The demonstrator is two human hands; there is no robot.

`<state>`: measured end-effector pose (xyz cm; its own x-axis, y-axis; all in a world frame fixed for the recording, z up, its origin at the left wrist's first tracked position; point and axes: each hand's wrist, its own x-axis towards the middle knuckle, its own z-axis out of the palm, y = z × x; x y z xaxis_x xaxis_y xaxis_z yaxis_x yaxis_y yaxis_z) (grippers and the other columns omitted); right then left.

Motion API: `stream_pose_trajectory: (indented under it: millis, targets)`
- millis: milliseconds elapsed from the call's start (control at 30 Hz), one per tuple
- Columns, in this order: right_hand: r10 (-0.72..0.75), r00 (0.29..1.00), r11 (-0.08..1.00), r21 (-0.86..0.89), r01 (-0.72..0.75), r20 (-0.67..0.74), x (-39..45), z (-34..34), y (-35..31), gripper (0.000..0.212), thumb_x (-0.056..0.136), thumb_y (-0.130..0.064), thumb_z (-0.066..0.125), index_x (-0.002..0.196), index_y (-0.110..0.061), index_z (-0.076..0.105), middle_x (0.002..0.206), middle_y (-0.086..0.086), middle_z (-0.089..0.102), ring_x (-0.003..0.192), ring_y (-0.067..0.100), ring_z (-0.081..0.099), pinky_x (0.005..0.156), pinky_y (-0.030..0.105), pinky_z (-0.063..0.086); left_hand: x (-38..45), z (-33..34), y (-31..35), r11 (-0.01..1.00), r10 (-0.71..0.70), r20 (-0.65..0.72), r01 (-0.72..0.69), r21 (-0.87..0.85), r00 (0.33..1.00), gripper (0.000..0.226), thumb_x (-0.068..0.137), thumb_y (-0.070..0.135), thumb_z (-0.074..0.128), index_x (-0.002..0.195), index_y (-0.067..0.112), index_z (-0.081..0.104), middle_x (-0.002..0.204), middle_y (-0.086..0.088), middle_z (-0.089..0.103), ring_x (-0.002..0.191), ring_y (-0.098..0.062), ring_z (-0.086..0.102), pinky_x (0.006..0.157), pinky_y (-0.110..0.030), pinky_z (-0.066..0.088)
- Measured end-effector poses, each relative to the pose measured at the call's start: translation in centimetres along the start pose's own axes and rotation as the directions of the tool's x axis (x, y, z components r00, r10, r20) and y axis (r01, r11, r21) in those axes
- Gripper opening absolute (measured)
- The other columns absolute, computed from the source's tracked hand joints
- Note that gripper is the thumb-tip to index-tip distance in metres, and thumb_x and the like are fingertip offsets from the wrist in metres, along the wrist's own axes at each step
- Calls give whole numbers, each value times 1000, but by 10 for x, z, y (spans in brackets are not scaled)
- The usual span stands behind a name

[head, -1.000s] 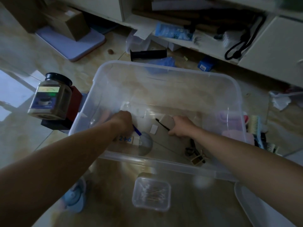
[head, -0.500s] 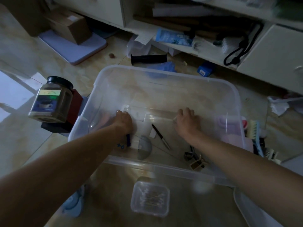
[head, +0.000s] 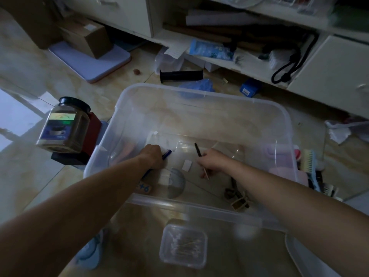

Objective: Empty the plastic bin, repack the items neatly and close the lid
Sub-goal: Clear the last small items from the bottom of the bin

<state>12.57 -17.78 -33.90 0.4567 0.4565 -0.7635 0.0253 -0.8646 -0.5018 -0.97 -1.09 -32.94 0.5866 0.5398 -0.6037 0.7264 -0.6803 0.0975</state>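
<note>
Clear plastic bin [head: 199, 100] sits open on tan floor. Left hand [head: 152, 156] inside, fingers curled round a blue pen [head: 166, 153]; right hand [head: 212, 161] pinches a thin black-tipped stick [head: 198, 150] mid-bin.

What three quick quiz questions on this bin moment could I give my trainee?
1. True or false: the left hand grips a blue pen.
2. What does the right hand hold? A) scissors B) a thin black stick C) a brush
3. Where is the small clear box of cotton swabs: inside the bin or outside it?

Key: 1 true; 2 B; 3 outside, on the floor in front of the bin.
</note>
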Motion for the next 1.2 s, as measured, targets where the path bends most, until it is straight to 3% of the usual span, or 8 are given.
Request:
stream_pose_trajectory:
  millis: [100,200,300,400,733,867,967,1200]
  targets:
    - [75,997,971,225,-79,24,-2,0,1,16,97,-8,39,86,-7,51,69,10,54,50,23,61,47,24,46,-2,0,6,1000,-22,-27,22,-15,999,32,84,41,66,100,13,62,106,-14,66,99,-31,64,82,-33,51]
    - [67,998,978,197,-64,-5,-7,-1,1,17,95,-12,44,79,-14,51,64,5,49,41,14,42,41,14,25,-4,-13,10,989,-55,-91,42,-141,994,33,89,30,59,112,6,62,107,-16,65,101,-34,63,82,-33,49]
    - [19,996,997,81,-12,-91,-6,-4,3,14,92,-16,50,80,-14,57,64,4,54,41,14,42,39,16,27,-7,-27,1,988,-108,-123,92,-126,986,33,96,17,49,121,-2,61,117,-18,65,105,-32,64,85,-35,51]
    - [-19,987,1000,-5,18,-161,-1,-7,5,17,92,-19,52,81,-12,63,66,4,62,45,16,49,41,20,32,-21,-35,-5,994,-102,-36,100,-41,994,42,97,28,55,127,-1,57,120,-14,66,107,-26,65,81,-29,49]
    - [6,997,981,-195,-20,-76,-8,-16,0,21,96,-16,47,79,-14,59,67,4,60,47,16,46,40,18,29,-12,-19,-12,980,63,99,-81,184,993,56,86,33,71,131,5,50,122,-14,62,106,-28,63,87,-35,50]
    - [303,953,876,-403,-266,30,-12,-44,7,26,100,-9,44,78,-8,58,70,9,59,53,18,54,47,24,47,-11,-23,5,995,90,62,-87,-54,994,43,97,39,52,123,5,57,109,-16,65,87,-28,61,77,-32,48]
    - [449,893,773,-517,-368,35,-25,-68,10,23,100,-6,47,85,1,64,88,17,66,70,24,66,77,32,57,-12,-23,31,923,141,228,-45,-382,963,35,97,25,56,114,-5,63,87,-16,68,67,-26,63,60,-31,53]
    - [447,895,684,-642,-348,-9,-42,-59,18,27,97,-26,65,98,-1,55,89,13,59,56,22,62,44,26,53,-32,-15,75,762,118,421,190,-619,899,16,96,11,58,106,-1,56,83,-9,68,62,-22,68,57,-34,58]
